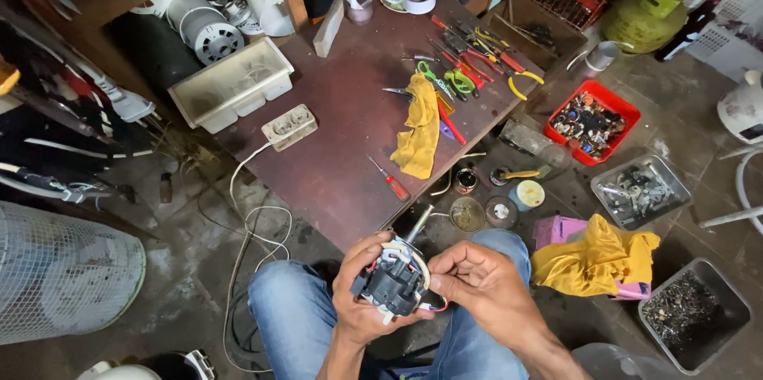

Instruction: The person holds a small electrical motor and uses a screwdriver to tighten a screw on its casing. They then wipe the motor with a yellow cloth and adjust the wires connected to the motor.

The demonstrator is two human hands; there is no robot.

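My left hand (359, 291) cups a small black electric motor (394, 278) from below, over my lap. A metal shaft (419, 223) sticks out of the motor toward the table. A white band and red and white wires run around the motor's top. My right hand (479, 281) pinches the wires at the motor's right side, fingertips pressed to the housing. Both hands sit above my knees in blue jeans (292, 308).
A low brown table (342, 110) carries a red-handled screwdriver (389, 180), a yellow rag (420, 129), pliers and cutters (469, 62), a power strip (289, 126) and a plastic tray (232, 83). Red (592, 122) and grey (640, 189) parts bins stand on the floor at right, a fan guard (63, 269) at left.
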